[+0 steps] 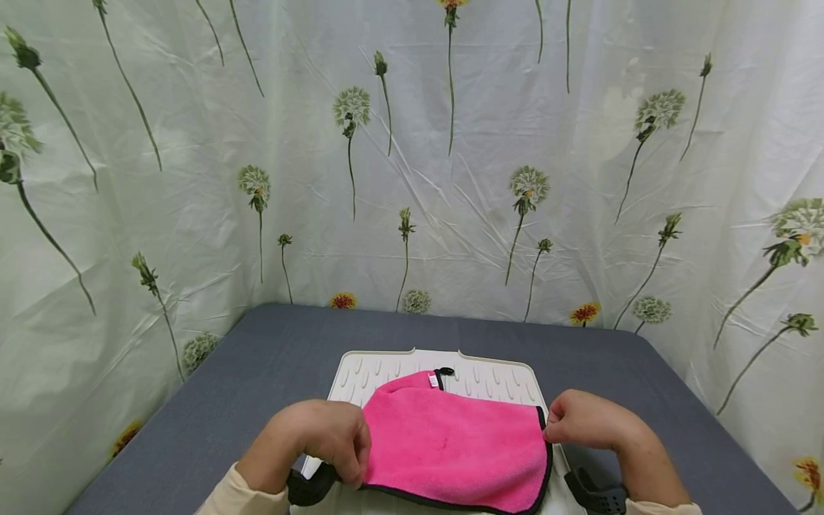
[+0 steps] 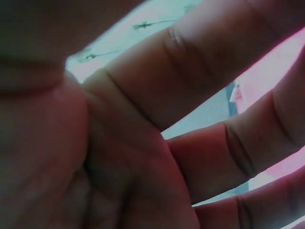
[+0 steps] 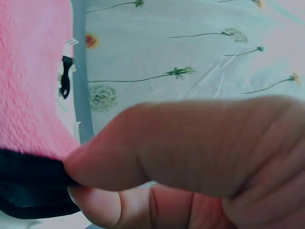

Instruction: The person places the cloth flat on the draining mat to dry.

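A pink fleecy towel with black edging spreads over a white ridged board in the head view. At its far edge show a white label and a black hanging loop. My right hand pinches the black-edged right side between thumb and forefinger, as the right wrist view shows up close on the black edging. At the near left corner, my left hand grips the towel with fingers pointing down. The left wrist view is mostly palm and fingers, with pink cloth beyond them.
The board lies on a dark grey table with rounded far corners. Behind it and along both sides hangs a pale curtain printed with dandelions. Black straps circle both wrists.
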